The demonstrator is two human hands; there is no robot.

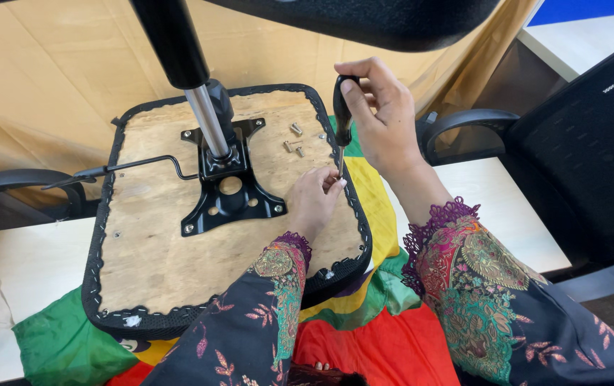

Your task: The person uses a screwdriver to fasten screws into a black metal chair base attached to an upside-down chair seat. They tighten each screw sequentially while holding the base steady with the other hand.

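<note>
Nearest to me, a multicoloured cloth (364, 343) in green, red and yellow is lying over the front edge of the tabletop (7, 271), and I am watching both patterned sleeves reaching across it. Starting at the left, a thin black lever (132, 166) is sticking out past the left edge of an upturned seat base (157, 250), whose bare wooden underside is facing up on the cloth. At its middle a black metal mounting plate (225, 193) is sitting bolted to the wood, and a chrome gas column (207, 121) is rising from it toward the far edge, tilting left. Right of the plate, a few loose screws (294, 139) are lying on the wood near the far right corner of the seat base. My left hand (314, 200) is resting on the wood near the right edge of the seat base, its fingers pinched together around the tip of a screwdriver (341, 121); what sits under the tip is too small for me to tell. My right hand (382, 118) is wrapping closed around the black handle from above, holding the tool nearly upright over that right edge. Farther right, beyond the right edge of the tabletop, a black mesh office chair (593, 150) is standing with its armrest curving toward the hands.
</note>
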